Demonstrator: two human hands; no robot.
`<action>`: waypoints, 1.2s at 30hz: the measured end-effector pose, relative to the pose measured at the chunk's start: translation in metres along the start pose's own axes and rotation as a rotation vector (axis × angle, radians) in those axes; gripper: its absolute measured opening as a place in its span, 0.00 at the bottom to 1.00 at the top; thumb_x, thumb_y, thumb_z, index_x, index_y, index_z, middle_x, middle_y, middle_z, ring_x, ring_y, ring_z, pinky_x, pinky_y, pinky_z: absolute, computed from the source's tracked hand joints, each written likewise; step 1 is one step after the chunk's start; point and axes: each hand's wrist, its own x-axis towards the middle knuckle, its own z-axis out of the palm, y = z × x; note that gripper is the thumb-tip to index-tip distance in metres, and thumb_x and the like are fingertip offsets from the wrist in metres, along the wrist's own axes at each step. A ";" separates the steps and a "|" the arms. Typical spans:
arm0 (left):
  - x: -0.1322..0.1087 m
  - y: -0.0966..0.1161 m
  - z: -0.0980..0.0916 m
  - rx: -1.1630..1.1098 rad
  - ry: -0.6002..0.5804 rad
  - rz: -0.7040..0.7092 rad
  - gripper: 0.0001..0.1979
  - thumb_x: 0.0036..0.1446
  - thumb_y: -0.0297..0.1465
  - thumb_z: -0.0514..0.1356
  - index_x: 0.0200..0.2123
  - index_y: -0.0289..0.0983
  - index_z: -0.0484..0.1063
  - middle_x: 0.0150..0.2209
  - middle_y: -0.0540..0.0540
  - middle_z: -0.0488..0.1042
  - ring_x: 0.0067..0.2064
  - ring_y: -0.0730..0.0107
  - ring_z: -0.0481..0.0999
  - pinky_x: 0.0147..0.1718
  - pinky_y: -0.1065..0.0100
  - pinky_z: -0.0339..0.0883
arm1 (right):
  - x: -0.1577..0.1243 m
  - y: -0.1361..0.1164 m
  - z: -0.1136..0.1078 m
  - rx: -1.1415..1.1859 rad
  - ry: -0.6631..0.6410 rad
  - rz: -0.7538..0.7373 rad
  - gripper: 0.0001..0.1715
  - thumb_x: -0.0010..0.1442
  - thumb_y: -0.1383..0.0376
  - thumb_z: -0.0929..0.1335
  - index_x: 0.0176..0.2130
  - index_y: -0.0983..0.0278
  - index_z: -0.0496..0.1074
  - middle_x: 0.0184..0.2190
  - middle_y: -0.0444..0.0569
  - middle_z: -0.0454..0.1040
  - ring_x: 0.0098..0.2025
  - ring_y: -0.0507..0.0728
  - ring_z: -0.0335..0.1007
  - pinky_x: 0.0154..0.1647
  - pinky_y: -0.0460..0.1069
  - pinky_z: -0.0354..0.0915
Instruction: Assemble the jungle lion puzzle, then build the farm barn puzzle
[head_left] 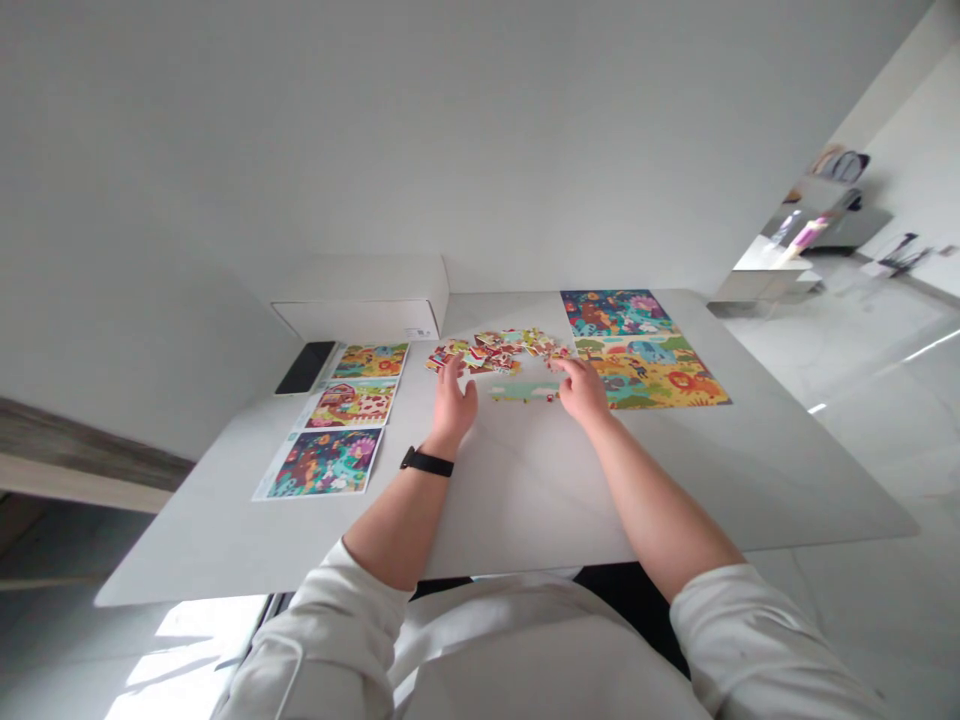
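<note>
At frame centre, the left hand (454, 402) lies open-fingered by the loose puzzle pieces (495, 352); the right hand (581, 388) curls at their right edge, hold unclear. A sweep could knock pieces into the finished puzzle (645, 350).

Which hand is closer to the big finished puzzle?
Right. The right hand is at the left edge of the big finished puzzle; the left hand is farther away, at the other end of the loose pieces.

White table (525, 490) bears puzzle pieces (495, 352), picture sheets (351, 405), box (360, 295), phone (304, 367).
</note>
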 end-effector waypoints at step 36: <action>0.002 0.012 -0.007 -0.496 0.026 -0.396 0.19 0.59 0.35 0.63 0.53 0.42 0.73 0.52 0.43 0.76 0.35 0.73 0.76 0.20 0.76 0.67 | -0.010 0.004 0.011 -0.069 -0.055 0.173 0.22 0.66 0.72 0.66 0.53 0.59 0.84 0.54 0.54 0.83 0.58 0.65 0.76 0.65 0.61 0.69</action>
